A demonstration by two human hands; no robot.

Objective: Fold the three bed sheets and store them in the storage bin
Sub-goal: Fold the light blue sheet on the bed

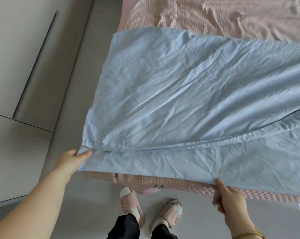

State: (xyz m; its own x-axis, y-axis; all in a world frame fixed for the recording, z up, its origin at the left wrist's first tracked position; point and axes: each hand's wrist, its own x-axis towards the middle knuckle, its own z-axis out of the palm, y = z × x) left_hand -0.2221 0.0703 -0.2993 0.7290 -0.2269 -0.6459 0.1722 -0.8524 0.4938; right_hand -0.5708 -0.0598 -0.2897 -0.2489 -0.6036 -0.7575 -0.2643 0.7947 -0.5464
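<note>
Here, in the head view, a pale blue sheet (189,94) lies spread across the bed (232,16), over its pink checked bedding, with its near edge hanging just past the bed's foot. The left hand (73,157) pinches the sheet's near-left corner between thumb and fingers. The right hand (229,197) grips the near hem further along, thumb on top and fingers curled beneath.

A hemmed edge runs slantwise from the left corner toward the right, so the cloth looks already doubled but skewed. To fold it well, I would draw both held points taut and level, bring the slanted layer square with the one under it, then carry the near edge over to the far edge and smooth out the wrinkles before the next fold.

No storage bin shows, nor any other container, so nothing can be said of its contents. The pink-slippered feet (131,200) stand on grey floor (94,204).
</note>
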